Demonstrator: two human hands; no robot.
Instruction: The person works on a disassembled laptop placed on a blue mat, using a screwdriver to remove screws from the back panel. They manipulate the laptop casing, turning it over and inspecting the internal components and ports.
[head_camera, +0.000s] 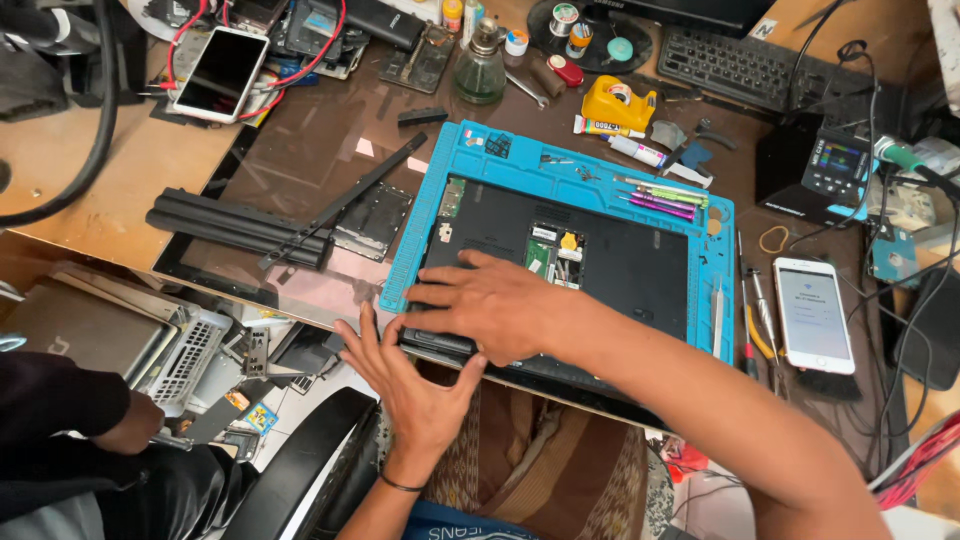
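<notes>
A black laptop (620, 265) lies bottom-up on a blue repair mat (560, 170), with a small cover off and a green board (555, 252) showing. My right hand (495, 305) rests flat on the laptop's near left corner, fingers spread toward the left edge. Just below it, my left hand (410, 385) has its fingers wide apart, and palm and thumb press against the laptop's near edge (440, 345). Neither hand holds a tool.
Screwdrivers (662, 202) lie on the mat's far right, and tweezers and pliers (755, 320) beside a white phone (812, 315). Black strips (235, 225), another phone (220, 70), a glass bottle (480, 65), a yellow dispenser (618, 103) and a keyboard (750, 62) crowd the desk. Another person's dark sleeve (60, 410) is at lower left.
</notes>
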